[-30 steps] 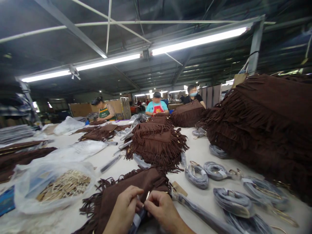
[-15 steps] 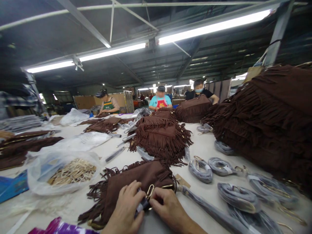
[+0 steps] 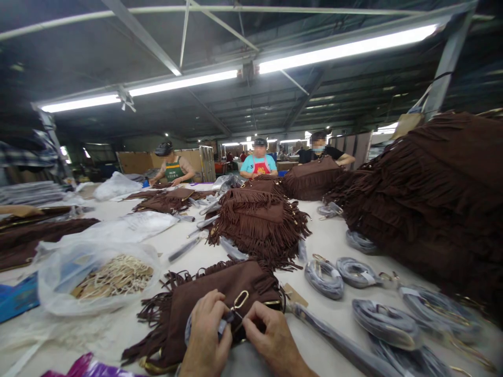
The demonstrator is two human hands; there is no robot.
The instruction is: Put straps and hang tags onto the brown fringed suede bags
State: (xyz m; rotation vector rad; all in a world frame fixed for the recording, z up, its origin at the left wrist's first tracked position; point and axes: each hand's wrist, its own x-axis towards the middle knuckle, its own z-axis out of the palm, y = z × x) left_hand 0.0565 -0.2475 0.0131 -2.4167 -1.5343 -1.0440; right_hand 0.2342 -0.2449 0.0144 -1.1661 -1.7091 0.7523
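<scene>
A dark brown fringed bag with a gold zipper lies flat in front of me. My left hand is closed around a strap wrapped in clear plastic, held over the bag's near edge. From the strap's end a gold snap hook sticks up against the brown cloth. Thumb and forefinger of my right hand pinch just below the hook. What they grip is too small to make out. A tan tag lies at the bag's right end.
Coiled, plastic-wrapped straps lie to the right, beneath a tall heap of fringed bags. More brown bags are stacked ahead. On the left stands a plastic bag of stringed tags. Several people work across the table.
The gold hook has shifted slightly up and now shows more fully above my fingers. My right hand has moved a little lower, still pinching. The left hand keeps hold of the strap.
</scene>
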